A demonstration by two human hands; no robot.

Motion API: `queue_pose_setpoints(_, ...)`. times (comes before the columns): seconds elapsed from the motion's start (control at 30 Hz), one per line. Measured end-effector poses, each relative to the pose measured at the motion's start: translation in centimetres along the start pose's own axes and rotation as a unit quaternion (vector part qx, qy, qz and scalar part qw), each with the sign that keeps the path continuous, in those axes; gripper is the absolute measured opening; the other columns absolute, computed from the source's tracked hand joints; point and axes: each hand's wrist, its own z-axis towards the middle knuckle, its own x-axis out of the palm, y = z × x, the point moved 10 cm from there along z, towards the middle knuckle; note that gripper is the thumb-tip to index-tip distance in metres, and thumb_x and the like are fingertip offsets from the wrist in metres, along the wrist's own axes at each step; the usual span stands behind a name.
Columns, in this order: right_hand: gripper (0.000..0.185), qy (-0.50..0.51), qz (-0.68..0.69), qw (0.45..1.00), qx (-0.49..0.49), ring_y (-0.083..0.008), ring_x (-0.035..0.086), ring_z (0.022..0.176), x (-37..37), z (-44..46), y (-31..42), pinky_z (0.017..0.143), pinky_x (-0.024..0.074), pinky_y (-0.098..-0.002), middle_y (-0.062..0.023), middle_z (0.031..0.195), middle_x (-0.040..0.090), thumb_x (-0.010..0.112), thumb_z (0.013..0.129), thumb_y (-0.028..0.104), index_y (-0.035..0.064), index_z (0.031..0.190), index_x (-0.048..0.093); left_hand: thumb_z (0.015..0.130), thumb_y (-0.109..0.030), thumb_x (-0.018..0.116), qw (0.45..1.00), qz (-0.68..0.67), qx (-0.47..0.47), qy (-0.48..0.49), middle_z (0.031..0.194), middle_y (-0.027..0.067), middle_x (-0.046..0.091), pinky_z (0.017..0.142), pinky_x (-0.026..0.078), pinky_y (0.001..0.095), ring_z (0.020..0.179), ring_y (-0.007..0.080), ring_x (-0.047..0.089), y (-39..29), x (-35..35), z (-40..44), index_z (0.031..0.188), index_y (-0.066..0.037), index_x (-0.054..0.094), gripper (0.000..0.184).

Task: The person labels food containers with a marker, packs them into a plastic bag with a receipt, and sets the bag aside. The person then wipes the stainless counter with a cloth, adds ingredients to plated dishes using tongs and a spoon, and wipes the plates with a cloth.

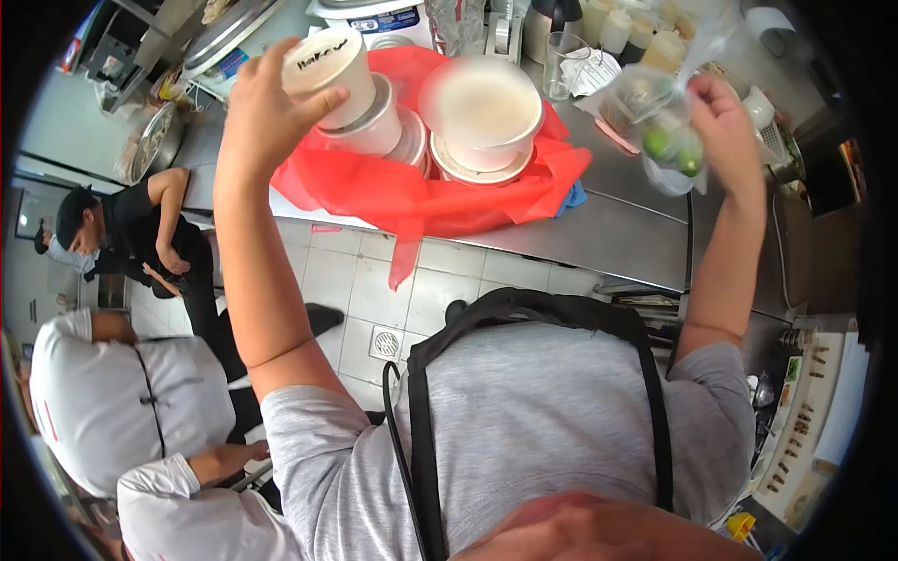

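A white lidded tub with black writing (pixel 327 70) is gripped in my left hand (pixel 271 112), at the top of a stack of tubs (pixel 367 131). Beside it, more lidded tubs (pixel 482 112) are stacked on and within an open red cloth bag (pixel 374 192), whose strap hangs over the counter's front edge. My right hand (pixel 725 122) pinches the top of a clear plastic bag (pixel 659 131) to the right of the red bag. Green pieces like limes and something dark show inside that bag.
Steel counter (pixel 617 234) under the bags. Behind are a glass (pixel 564 70), crumpled paper (pixel 591 72), a tape dispenser (pixel 505 37) and several bottles (pixel 615 33). To the left, a person in black (pixel 159 224) and people in white (pixel 140 402). A metal bowl (pixel 159 140) stands far left.
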Motion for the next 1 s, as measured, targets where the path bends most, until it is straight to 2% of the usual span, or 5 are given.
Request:
queue_pose_setpoints(0.17, 0.012, -0.065, -0.217, 0.969, 0.098, -0.0217, 0.053, 0.073, 2.3, -4.5, -18.9, 0.066, 0.0409, -0.0297, -0.0134, 0.076, 0.054, 0.048, 0.078, 0.012, 0.0022, 0.084, 0.050, 0.061, -0.024, 0.068, 0.978, 0.039, 0.086, -0.188, 0.097, 0.0162, 0.050, 0.078, 0.034, 0.0391, 0.093, 0.0304, 0.043, -1.5, -2.1, -3.9, 0.088, -0.002, 0.053, 0.038)
queue_pose_setpoints(0.33, 0.014, -0.055, -0.217, 0.958, 0.179, -0.0300, 0.053, 0.077, 5.0, -7.4, -30.8, 0.069, 0.0411, -0.0345, -0.0162, 0.080, 0.055, 0.049, 0.073, 0.011, 0.0033, 0.084, 0.050, 0.057, -0.027, 0.070, 0.963, -0.132, 0.204, 0.116, 0.086, 0.0113, 0.053, 0.082, 0.033, 0.0394, 0.090, 0.0271, 0.046, -8.9, 7.3, -11.3, 0.104, -0.002, 0.045, 0.058)
queue_pose_setpoints(0.67, 0.064, 0.177, -0.213, 0.957, -0.088, -0.0254, 0.039, 0.108, 18.1, 3.2, 9.0, 0.084, 0.0375, -0.0341, -0.0156, 0.116, 0.040, 0.064, 0.061, 0.023, 0.0119, 0.118, 0.038, 0.071, -0.017, 0.056, 0.920, -0.042, 0.171, 0.350, 0.062, 0.0101, 0.055, 0.058, 0.043, 0.0362, 0.058, 0.0266, 0.055, -6.0, 14.6, -17.4, 0.089, -0.005, 0.049, 0.023)
queue_pose_setpoints(0.8, 0.094, 0.298, -0.497, 0.809, -0.102, -0.0360, 0.032, 0.112, 23.2, 3.3, 4.8, 0.088, 0.0341, -0.0397, -0.0203, 0.125, 0.027, 0.069, 0.044, 0.036, 0.0199, 0.127, 0.026, 0.071, -0.014, 0.051, 0.926, -0.085, 0.160, 0.331, 0.059, 0.0069, 0.055, 0.054, 0.042, 0.0341, 0.056, 0.0238, 0.056, -6.1, 12.4, -17.3, 0.078, -0.007, 0.049, 0.011)
queue_pose_setpoints(1.0, 0.090, 0.304, -0.431, 0.845, -0.089, -0.0354, 0.038, 0.103, 23.2, 1.9, 4.9, 0.086, 0.0351, -0.0394, -0.0183, 0.119, 0.034, 0.063, 0.044, 0.020, 0.0189, 0.126, 0.027, 0.068, -0.012, 0.055, 0.929, -0.086, 0.190, 0.306, 0.067, 0.0081, 0.054, 0.058, 0.040, 0.0352, 0.063, 0.0250, 0.054, -5.8, 11.9, -19.1, 0.074, -0.006, 0.053, 0.009)
